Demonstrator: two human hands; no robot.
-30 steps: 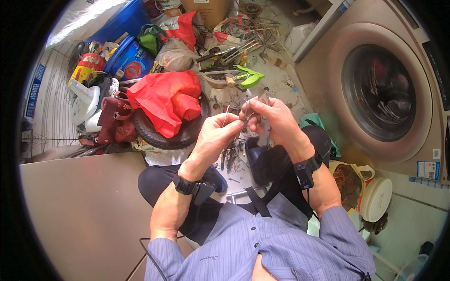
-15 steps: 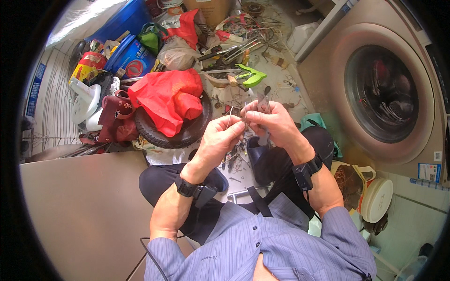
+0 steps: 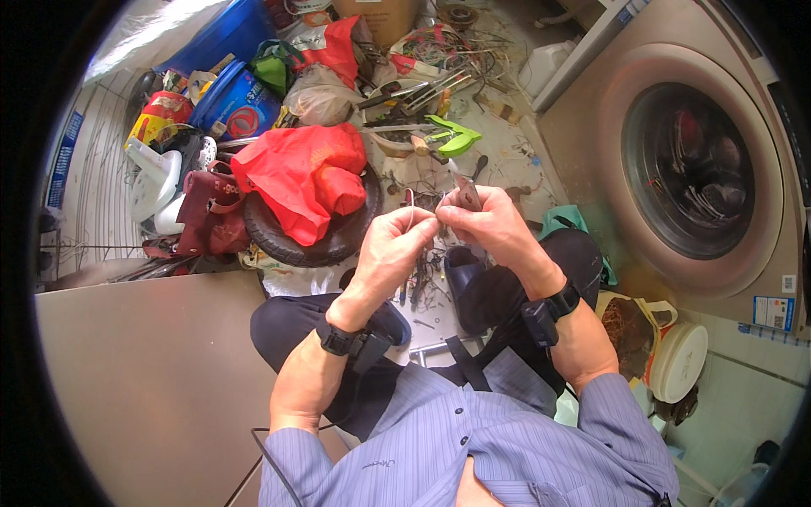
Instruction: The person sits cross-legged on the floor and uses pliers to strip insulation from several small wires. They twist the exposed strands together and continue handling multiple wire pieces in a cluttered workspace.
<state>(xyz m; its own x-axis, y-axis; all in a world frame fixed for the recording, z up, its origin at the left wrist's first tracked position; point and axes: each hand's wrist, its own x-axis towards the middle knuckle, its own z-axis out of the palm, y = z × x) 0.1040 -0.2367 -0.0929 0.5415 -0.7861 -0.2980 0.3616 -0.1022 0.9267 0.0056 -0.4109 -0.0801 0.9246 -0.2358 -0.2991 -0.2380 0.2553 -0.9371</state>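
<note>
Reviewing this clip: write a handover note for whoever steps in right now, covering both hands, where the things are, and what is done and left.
Left hand: pinches a thin wire at the fingertips.
Right hand: grips a small tool, tip meeting the wire.
Both held over the lap, above small bits on the floor. Tyre with red bag to the left, washer to the right.
Done or left: cannot tell; wire work is in hand.

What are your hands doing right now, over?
Left hand pinching thin wire. Right hand gripping small pliers at the wire's end. Nothing between the hands; red bag beside them.
</note>
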